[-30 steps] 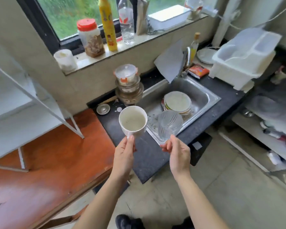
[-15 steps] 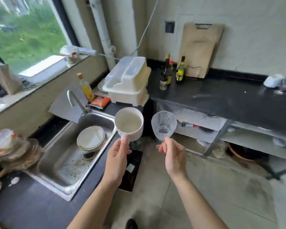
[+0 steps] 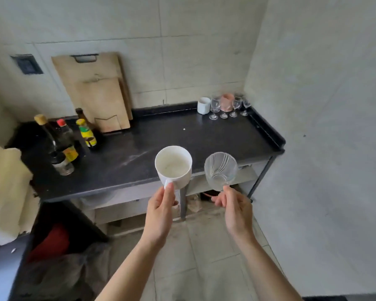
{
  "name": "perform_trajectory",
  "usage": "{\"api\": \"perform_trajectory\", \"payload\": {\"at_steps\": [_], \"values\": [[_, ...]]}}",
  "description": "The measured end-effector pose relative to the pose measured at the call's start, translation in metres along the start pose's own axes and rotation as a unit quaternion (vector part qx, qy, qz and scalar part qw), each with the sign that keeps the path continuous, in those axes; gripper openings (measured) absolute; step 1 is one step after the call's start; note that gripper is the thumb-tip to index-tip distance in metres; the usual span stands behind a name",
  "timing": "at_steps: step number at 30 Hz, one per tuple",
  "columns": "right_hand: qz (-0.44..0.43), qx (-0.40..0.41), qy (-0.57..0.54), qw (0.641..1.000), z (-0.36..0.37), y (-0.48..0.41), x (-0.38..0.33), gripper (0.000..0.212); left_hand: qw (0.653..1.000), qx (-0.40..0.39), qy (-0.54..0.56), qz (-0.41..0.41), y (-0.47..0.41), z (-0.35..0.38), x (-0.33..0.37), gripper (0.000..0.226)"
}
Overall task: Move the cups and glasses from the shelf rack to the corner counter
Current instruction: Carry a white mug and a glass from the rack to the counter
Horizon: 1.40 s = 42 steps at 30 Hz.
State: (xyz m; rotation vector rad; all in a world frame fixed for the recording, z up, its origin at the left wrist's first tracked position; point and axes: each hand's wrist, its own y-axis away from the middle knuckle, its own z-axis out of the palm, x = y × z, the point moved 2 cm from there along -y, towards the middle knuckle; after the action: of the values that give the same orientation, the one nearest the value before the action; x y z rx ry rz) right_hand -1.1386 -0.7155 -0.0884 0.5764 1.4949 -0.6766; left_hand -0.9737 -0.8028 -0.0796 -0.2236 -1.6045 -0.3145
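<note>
My left hand (image 3: 160,210) grips the handle of a white mug (image 3: 173,166), held upright with its mouth toward me, over the front edge of the black corner counter (image 3: 152,140). My right hand (image 3: 234,208) pinches a clear ribbed glass (image 3: 220,169) by its base, just right of the mug and off the counter's front edge. In the far right corner of the counter stand a white cup (image 3: 203,105), a pink cup (image 3: 227,102) and several small stemmed glasses (image 3: 225,108).
Sauce and oil bottles (image 3: 63,140) cluster at the counter's left end. Wooden cutting boards (image 3: 96,92) lean on the back wall. A white plastic bin (image 3: 4,187) sits at far left. Shelves run under the counter; a wall closes the right side.
The view has swung right from the sink to the corner counter. Both hands still hold the mug and the glass, now nearer the counter's front edge.
</note>
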Motion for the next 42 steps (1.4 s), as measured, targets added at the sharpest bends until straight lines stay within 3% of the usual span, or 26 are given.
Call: {"api": "perform_trajectory", "payload": {"at_steps": [5,11,14,20,27,42], "values": [[0.001,0.094,0.028,0.995,-0.067,-0.081,-0.013,0.042,0.995,-0.103,0.001,0.012,-0.083,0.098,0.023,0.039],[0.005,0.181,0.024,0.983,-0.119,-0.167,0.003,0.046,0.987,-0.156,-0.02,0.022,-0.155,0.192,0.028,0.041],[0.023,0.163,0.025,0.986,-0.133,-0.22,0.02,0.056,0.988,-0.151,-0.026,0.006,-0.192,0.23,0.024,0.043],[0.076,0.093,0.014,0.993,-0.154,-0.342,0.033,0.055,0.995,-0.089,-0.036,-0.037,-0.265,0.294,0.032,0.046],[0.071,0.012,0.021,0.997,-0.15,-0.464,0.022,0.056,0.997,-0.037,-0.062,-0.038,-0.35,0.335,0.044,0.053],[0.203,-0.003,0.056,0.978,-0.119,-0.619,0.12,0.05,0.985,-0.099,-0.05,-0.129,-0.523,0.384,-0.044,0.041]]}}
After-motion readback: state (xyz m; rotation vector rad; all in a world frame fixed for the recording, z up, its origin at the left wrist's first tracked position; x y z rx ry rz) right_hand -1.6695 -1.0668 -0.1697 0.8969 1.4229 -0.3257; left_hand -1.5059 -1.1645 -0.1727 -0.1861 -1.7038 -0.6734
